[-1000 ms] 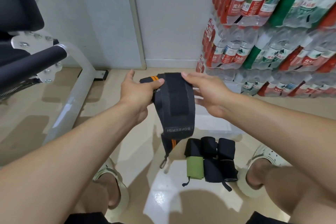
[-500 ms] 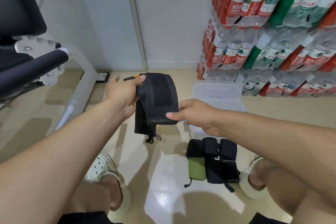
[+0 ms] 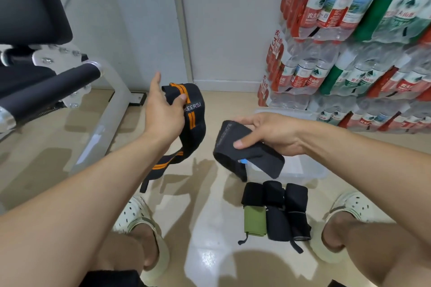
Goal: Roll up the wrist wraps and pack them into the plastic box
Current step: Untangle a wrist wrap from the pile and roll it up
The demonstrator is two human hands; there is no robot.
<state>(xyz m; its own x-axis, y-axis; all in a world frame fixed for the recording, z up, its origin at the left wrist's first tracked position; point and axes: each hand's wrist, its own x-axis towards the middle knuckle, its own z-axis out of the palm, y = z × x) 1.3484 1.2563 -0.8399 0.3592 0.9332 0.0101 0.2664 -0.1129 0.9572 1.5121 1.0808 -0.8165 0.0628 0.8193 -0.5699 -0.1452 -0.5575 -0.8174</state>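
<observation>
Head view: left hand holds one end of the orange-striped wrap, thumb pinching it against the palm, index finger pointing straight out; the strap hangs down in a loop above the floor. Right hand grips the black end of a wrap, thumb on top, fingers curled behind, just above the box. Box sits on the floor, partly hidden by the right hand. Rolled wraps, black and one green, lie on the floor just before the box, between two sandals. Bottle packs stack at right.
</observation>
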